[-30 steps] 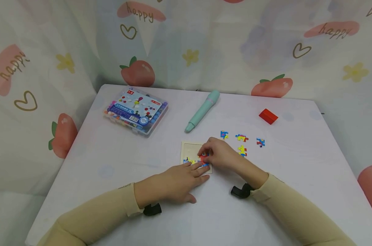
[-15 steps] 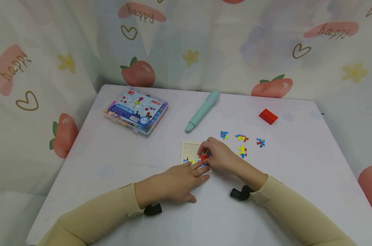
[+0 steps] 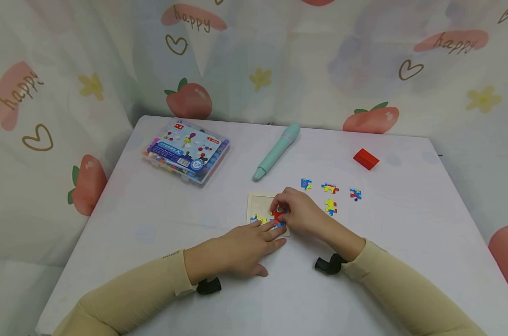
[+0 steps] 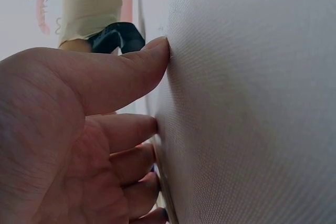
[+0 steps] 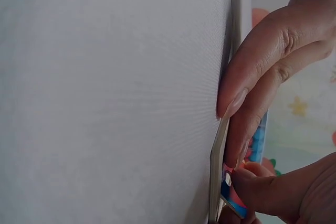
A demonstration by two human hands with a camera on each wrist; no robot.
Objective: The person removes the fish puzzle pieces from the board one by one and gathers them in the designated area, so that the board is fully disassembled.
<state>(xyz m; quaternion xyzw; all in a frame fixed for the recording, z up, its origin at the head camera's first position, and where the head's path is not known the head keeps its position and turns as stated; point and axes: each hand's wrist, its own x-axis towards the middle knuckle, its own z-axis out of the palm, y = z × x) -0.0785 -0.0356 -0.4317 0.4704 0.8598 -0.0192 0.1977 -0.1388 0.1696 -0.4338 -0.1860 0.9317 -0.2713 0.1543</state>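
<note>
Little has moved: my right hand (image 3: pixel 299 211) pinches the red piece (image 3: pixel 276 215) over the tray (image 3: pixel 249 206), right side; my left hand (image 3: pixel 243 249), fingers spread, grips nothing. I'd level the piece before pressing.

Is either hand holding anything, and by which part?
The right hand pinches a red puzzle piece, seemingly by its edges; exact contact is partly hidden. The left hand rests partly on the board, holding nothing.

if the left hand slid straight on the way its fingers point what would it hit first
Probably the right hand, just past the fingertips of the left hand at the puzzle board; heights are hard to judge, so it might slip underneath.
</note>
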